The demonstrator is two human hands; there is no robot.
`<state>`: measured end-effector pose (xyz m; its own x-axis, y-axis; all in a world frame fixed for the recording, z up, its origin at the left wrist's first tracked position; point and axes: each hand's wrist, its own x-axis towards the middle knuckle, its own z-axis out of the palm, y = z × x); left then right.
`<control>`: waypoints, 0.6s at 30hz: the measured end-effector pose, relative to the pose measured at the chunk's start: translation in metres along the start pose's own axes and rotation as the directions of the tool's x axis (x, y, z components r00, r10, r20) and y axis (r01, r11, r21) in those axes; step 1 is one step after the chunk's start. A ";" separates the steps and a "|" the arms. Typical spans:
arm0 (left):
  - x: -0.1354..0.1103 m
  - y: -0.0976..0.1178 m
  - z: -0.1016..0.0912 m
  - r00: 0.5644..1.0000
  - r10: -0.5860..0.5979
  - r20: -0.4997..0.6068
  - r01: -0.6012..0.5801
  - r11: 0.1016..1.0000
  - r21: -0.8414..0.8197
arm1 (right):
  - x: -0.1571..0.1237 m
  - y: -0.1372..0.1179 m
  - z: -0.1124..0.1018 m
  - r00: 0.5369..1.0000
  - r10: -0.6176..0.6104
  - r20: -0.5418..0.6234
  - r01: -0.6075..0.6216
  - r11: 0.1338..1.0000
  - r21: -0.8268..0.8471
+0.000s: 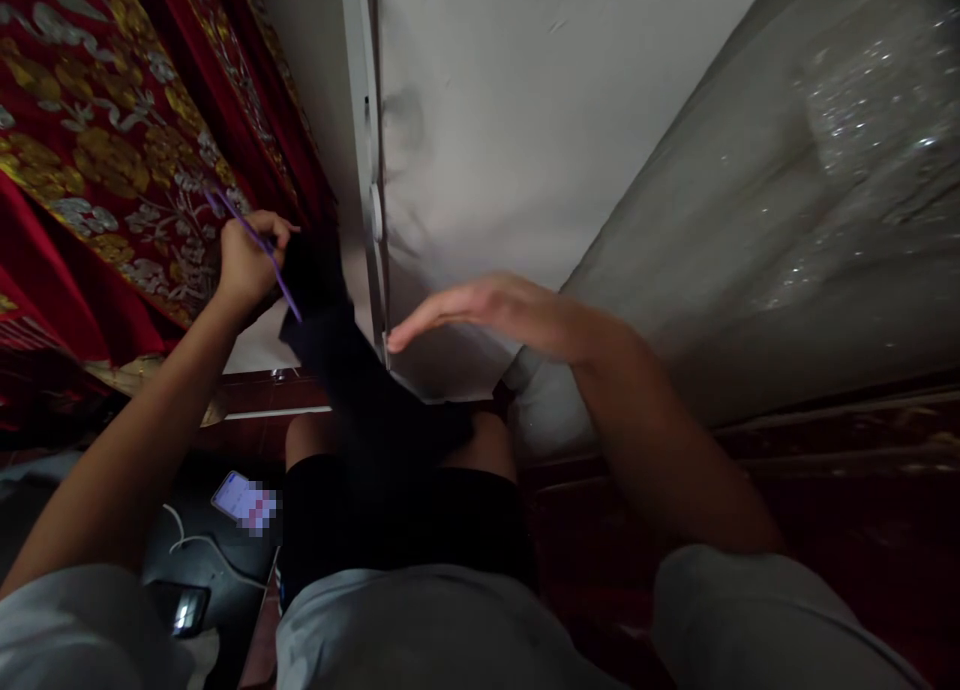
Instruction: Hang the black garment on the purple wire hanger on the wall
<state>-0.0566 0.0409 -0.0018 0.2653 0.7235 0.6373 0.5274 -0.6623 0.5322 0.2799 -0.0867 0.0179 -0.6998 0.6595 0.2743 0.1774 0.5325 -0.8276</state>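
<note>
Red drapery (pixel 97 160) behind left hand (pixel 250 260), phone (pixel 237 495), possibly hanger (pixel 289 295)

Near-black, plain: cloth (pixel 330 365) | purple: thin rod (pixel 290 297), by cloth | red with gold and silver florals: drape (pixel 97 150), left of cloth | pale grey: shirt (pixel 420 615), below cloth

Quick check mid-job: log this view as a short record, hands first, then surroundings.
Left hand: curled around purple rod, possibly a hanger
Right hand: raised, fingers extended, nothing visibly held
Dark cloth: beside left hand, reaching over the thighs
Left side: red embroidered fabric, lit phone, white cable
Right side: shiny plastic sheeting
</note>
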 end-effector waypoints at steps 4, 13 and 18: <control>-0.021 0.037 0.023 0.981 0.152 0.125 -0.134 0.982 -0.136 | 0.024 0.054 0.009 0.972 -0.086 -0.219 0.023 0.961 -0.276; -0.043 0.107 0.062 0.913 0.106 0.393 0.096 0.883 -0.460 | 0.051 0.141 0.022 0.933 -0.085 -0.349 0.004 0.974 -0.226; -0.066 0.058 0.016 0.904 -0.211 0.371 0.378 0.802 -0.464 | 0.000 0.149 -0.002 0.787 0.071 -0.613 -0.171 0.980 -0.107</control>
<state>-0.0306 -0.0424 -0.0219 0.4280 0.8664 0.2571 0.1487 -0.3481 0.9256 0.3076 -0.0062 -0.1039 -0.1146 0.8818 0.4574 0.3670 0.4655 -0.8054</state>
